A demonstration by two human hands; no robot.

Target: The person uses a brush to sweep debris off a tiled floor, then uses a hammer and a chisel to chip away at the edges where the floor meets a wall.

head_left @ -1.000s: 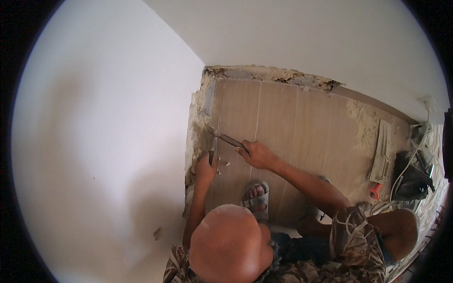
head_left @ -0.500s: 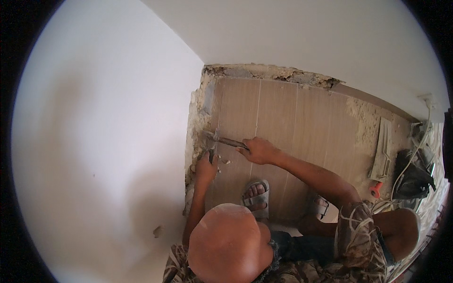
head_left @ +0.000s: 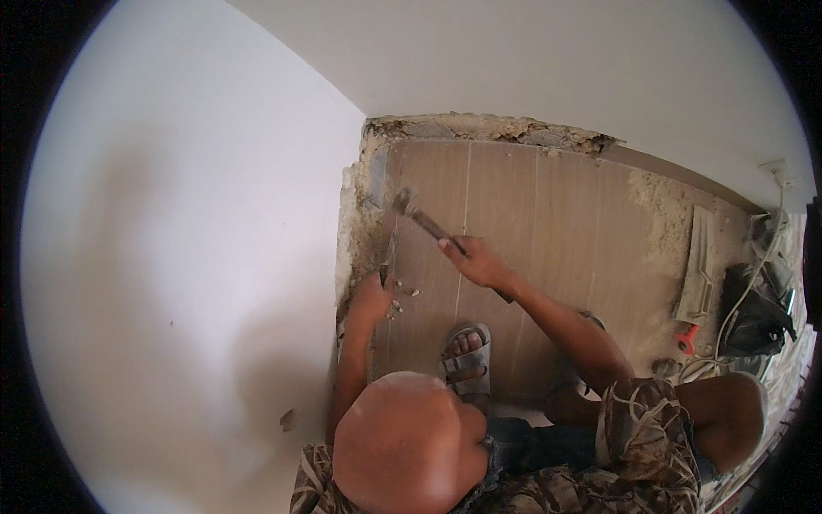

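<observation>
My right hand (head_left: 478, 259) is wrapped round the handle of a hammer (head_left: 435, 228); its head is raised toward the upper left, apart from the chisel. Low beside the left wall, my left hand (head_left: 370, 300) grips a chisel (head_left: 391, 253) with a dark handle and a thin shaft. The shaft points away from me along the broken base of the wall (head_left: 355, 244); where its tip touches is hard to make out. Small chips of rubble (head_left: 414, 292) lie on the floor next to my left hand.
Wood-look floor tiles (head_left: 505, 206) spread ahead of me. Rough, broken plaster (head_left: 488, 128) runs along the far wall's base. At the right lie a flat grey trowel-like plate (head_left: 698, 257), a red-orange object (head_left: 687, 339), a black bag (head_left: 753, 317) and a white cable (head_left: 738, 308). My sandalled foot (head_left: 467, 351) is close by.
The hammer head has lifted away from the chisel, up and to the right, with my right hand shifting slightly right. My left hand stays nearly in place on the chisel.
</observation>
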